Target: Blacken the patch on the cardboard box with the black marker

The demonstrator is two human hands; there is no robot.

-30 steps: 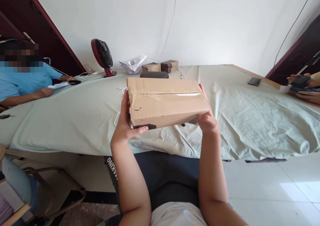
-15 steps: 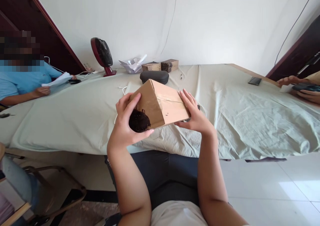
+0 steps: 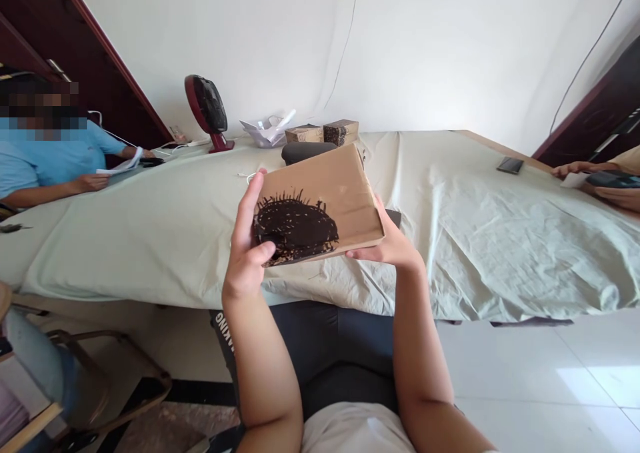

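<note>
— Location of the cardboard box (image 3: 320,203)?
— Held above the pale green tablecloth (image 3: 150,239), tilted, scribbled black.
— Grip?
— Clasped at opposite ends by left hand (image 3: 244,259) and right hand (image 3: 393,243).
— Beyond?
— Behind, partly hidden, a dark case (image 3: 305,152); farther back, a table fan (image 3: 207,106).

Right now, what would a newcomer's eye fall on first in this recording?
The cardboard box, held tilted between the left hand and right hand at the middle of the view, with a dense black scribble on the face towards the camera. After that, perhaps the dark red fan standing near the far edge of the cloth-covered table, left of the box.
</note>
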